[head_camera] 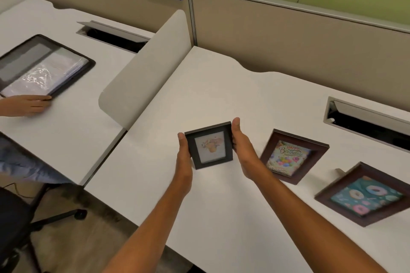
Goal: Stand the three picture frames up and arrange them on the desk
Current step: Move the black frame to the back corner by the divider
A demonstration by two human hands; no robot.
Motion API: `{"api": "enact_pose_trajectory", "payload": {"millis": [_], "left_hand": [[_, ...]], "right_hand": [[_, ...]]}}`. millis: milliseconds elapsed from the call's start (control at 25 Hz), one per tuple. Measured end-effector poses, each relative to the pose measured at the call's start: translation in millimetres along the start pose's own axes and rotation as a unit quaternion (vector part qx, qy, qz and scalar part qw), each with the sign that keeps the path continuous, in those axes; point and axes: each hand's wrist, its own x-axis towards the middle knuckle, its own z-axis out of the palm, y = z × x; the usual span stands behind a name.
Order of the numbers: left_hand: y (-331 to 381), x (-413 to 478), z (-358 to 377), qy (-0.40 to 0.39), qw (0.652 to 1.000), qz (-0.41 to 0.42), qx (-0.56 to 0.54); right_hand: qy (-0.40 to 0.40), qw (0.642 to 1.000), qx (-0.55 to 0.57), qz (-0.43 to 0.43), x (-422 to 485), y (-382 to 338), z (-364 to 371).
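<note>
A small black picture frame point(209, 146) with a pale drawing is held between both hands over the white desk point(221, 95). My left hand point(183, 157) grips its left edge and my right hand point(241, 148) grips its right edge. It is nearly upright, and its bottom edge is at the desk surface. To its right a brown frame with a birthday picture point(290, 157) stands tilted back. Further right a larger brown frame with a doughnut picture point(363, 195) also leans back, its stand visible behind.
A curved grey divider point(146, 68) separates this desk from the left one, where another person's hand point(28, 104) holds a black tray of papers point(42, 66). A cable slot point(366, 122) opens at the back right. An office chair point(22, 217) stands at lower left.
</note>
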Motion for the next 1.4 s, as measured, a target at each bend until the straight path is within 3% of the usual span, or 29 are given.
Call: {"api": "enact_pose_trajectory", "payload": {"millis": [320,560,1000,1400], "left_hand": [[12,33,-6,-0.016,0.999,-0.011,-0.042],[66,89,0,-0.028,0.999,0.008,-0.046],[167,246,23,-0.063,0.995,0.055,-0.056],[190,354,33,-0.063,0.996,0.058,-0.039]], "right_hand": [[0.019,1.0,-0.016,0.006,28,-5,7],[0.044,0.998,-0.017,-0.034,69,-57,24],[0.059,0.995,0.044,-0.069,218,-166,34],[0.037,0.997,0.041,-0.054,335,-197,26]]}}
